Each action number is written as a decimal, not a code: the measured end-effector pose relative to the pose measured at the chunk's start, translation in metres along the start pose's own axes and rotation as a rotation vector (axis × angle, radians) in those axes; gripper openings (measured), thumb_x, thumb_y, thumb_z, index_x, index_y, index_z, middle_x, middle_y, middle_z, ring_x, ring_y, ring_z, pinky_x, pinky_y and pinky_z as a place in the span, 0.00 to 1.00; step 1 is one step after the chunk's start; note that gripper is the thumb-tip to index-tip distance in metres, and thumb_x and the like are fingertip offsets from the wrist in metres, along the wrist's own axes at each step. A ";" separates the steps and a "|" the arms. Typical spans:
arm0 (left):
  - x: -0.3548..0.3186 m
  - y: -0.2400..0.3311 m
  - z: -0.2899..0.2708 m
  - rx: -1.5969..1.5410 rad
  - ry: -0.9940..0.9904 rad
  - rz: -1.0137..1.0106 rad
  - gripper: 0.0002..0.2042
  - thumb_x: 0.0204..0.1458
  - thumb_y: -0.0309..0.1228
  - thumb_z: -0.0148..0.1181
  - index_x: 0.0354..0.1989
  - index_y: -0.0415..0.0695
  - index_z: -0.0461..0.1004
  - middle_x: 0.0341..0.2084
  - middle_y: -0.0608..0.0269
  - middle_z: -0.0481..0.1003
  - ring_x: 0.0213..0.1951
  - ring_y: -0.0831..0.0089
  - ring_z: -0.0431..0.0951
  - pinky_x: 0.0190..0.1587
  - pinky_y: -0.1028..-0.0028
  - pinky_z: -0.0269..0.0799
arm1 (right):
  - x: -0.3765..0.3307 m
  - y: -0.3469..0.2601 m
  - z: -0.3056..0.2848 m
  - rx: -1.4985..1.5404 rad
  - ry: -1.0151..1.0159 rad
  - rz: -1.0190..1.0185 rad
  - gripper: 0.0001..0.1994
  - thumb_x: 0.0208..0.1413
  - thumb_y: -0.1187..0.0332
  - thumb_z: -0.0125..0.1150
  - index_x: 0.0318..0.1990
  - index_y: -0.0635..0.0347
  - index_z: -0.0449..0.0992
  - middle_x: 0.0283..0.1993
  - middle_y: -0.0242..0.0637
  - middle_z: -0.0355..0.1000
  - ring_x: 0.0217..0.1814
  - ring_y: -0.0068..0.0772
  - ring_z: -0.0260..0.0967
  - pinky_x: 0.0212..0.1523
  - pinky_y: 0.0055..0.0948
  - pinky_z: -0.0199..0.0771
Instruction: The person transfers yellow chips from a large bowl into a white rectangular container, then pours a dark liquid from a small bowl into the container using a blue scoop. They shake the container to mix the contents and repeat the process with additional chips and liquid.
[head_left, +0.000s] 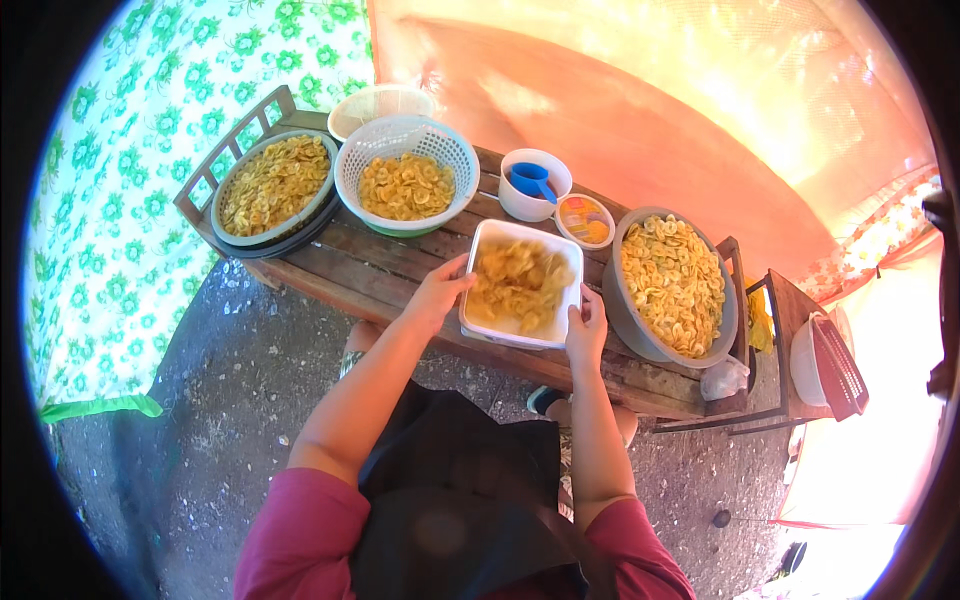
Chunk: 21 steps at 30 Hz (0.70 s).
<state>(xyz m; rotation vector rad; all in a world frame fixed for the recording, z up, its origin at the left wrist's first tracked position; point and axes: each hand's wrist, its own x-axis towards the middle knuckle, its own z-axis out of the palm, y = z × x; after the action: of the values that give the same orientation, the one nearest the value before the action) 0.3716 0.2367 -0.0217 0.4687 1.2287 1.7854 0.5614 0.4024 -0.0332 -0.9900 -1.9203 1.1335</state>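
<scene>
**Chips in the tray, bowls still full**

The left hand (437, 293) reaches into the white tray (500, 235) with its fingers bent among the yellow chips (515, 285); the chips look blurred, and I cannot tell if it grips any. The right hand (587, 330) holds the tray by its near right rim. The tray sits in the middle of the table (360, 265), near the front edge, and it is about half full. The grey bowl (630, 320) on the right, the white basket (400, 135) and the left bowl (228, 228) each hold many chips, so I judge much work is left.

Open room is small. The tray almost touches the grey bowl, and a cup (525, 200) stands just behind. Free wood is only left of the tray.
</scene>
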 end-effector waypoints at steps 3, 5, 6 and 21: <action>0.000 -0.001 -0.003 -0.009 0.063 -0.009 0.25 0.56 0.28 0.54 0.64 0.49 0.60 0.37 0.69 0.71 0.38 0.81 0.70 0.42 0.76 0.65 | -0.006 -0.004 0.001 0.184 0.175 -0.331 0.19 0.56 0.78 0.51 0.56 0.65 0.65 0.36 0.36 0.68 0.36 0.24 0.65 0.39 0.24 0.67; 0.000 0.000 -0.005 0.021 0.038 0.047 0.25 0.57 0.28 0.54 0.64 0.49 0.60 0.38 0.71 0.71 0.39 0.82 0.70 0.42 0.76 0.64 | -0.008 -0.007 0.000 0.088 0.162 -0.315 0.18 0.56 0.78 0.51 0.56 0.66 0.66 0.39 0.37 0.68 0.37 0.23 0.65 0.40 0.24 0.68; -0.001 0.001 -0.005 0.035 0.035 0.015 0.25 0.57 0.29 0.54 0.64 0.49 0.59 0.38 0.71 0.71 0.39 0.82 0.69 0.42 0.76 0.64 | -0.007 -0.009 -0.001 0.040 0.075 -0.188 0.18 0.56 0.79 0.51 0.56 0.66 0.66 0.42 0.38 0.67 0.38 0.24 0.66 0.41 0.24 0.68; -0.009 0.006 -0.001 0.021 0.006 0.084 0.25 0.57 0.28 0.55 0.64 0.48 0.60 0.36 0.70 0.71 0.37 0.81 0.70 0.40 0.78 0.65 | -0.014 -0.010 -0.005 0.086 0.131 -0.322 0.19 0.55 0.80 0.50 0.56 0.66 0.65 0.45 0.43 0.67 0.43 0.28 0.67 0.45 0.27 0.68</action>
<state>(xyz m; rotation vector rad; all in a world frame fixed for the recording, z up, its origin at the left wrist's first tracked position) 0.3729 0.2285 -0.0154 0.5345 1.2493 1.8470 0.5694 0.3892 -0.0241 -0.6612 -1.8291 0.9333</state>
